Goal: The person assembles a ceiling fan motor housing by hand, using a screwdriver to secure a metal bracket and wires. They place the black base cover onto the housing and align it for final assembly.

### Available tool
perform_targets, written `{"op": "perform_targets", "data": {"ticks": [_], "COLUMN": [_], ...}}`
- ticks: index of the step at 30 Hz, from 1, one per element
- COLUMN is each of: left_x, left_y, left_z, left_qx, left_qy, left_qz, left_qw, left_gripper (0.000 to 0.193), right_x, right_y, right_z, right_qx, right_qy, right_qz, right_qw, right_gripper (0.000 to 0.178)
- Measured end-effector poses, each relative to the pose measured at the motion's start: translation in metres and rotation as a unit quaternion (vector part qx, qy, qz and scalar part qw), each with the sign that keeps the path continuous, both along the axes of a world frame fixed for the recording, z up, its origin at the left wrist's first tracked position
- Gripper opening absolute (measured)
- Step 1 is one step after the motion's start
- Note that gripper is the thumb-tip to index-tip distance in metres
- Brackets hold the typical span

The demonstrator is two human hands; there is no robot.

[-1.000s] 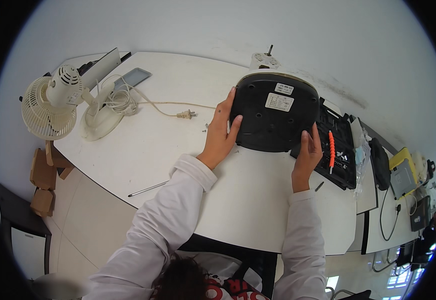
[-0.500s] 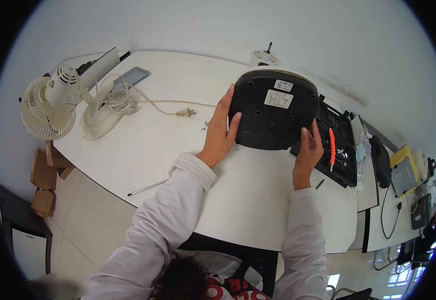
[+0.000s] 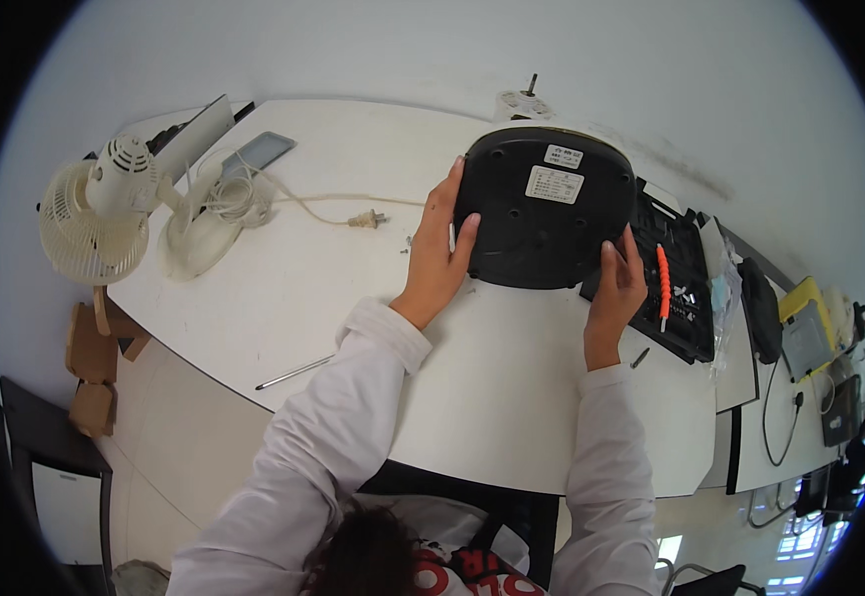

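Observation:
Between my hands is a fan base (image 3: 532,238), its flat black underside with two white labels and several screw holes turned toward me. My left hand (image 3: 434,253) grips its left edge, thumb on the underside and fingers along the side. At the lower right edge, my right hand (image 3: 616,293) holds it with thumb and fingers. Behind the base's far edge shows a white fan motor (image 3: 522,105) with an upright metal shaft. Loose screws (image 3: 405,247) lie near my left wrist. A screwdriver (image 3: 293,373) rests beside my left forearm.
A small white fan (image 3: 95,214) stands at the left, near a coiled cord with a plug (image 3: 366,220) and a grey tablet-like item (image 3: 262,152). On the right are an open black tool case (image 3: 686,323), an orange flexible shaft (image 3: 663,283) and a small dark bit (image 3: 640,358).
The fan base has risen slightly in the picture, still between both hands. Little else differs beyond a small shift of the whole view.

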State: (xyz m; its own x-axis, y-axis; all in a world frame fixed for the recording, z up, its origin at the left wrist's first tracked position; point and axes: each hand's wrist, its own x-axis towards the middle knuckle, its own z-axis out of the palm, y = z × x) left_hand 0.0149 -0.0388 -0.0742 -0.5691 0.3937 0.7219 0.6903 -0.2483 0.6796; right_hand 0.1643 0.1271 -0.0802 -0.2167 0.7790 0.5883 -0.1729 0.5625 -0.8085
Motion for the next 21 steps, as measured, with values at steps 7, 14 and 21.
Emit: {"op": "perform_targets", "data": {"ticks": [7,14,21], "left_x": [-0.001,-0.001,-0.001], "left_y": [0.001,-0.001,0.002], "left_z": [-0.001,0.0,0.002], "left_qx": [0.006,0.018,0.014], "left_qy": [0.004,0.006,-0.02], "left_qz": [0.015,0.009,-0.015], "left_qw": [1.0,1.0,1.0], "left_gripper": [0.059,0.059,0.061], "right_x": [-0.005,-0.005,-0.005], "right_y": [0.001,-0.002,-0.008], "right_z": [-0.002,0.0,0.009], "right_qx": [0.002,0.007,-0.056], "right_qy": [0.012,0.044,0.088], "right_qz": [-0.005,0.039,0.091], "right_qw": [1.0,0.998,0.99], "right_gripper": [0.037,0.037,0.043]}}
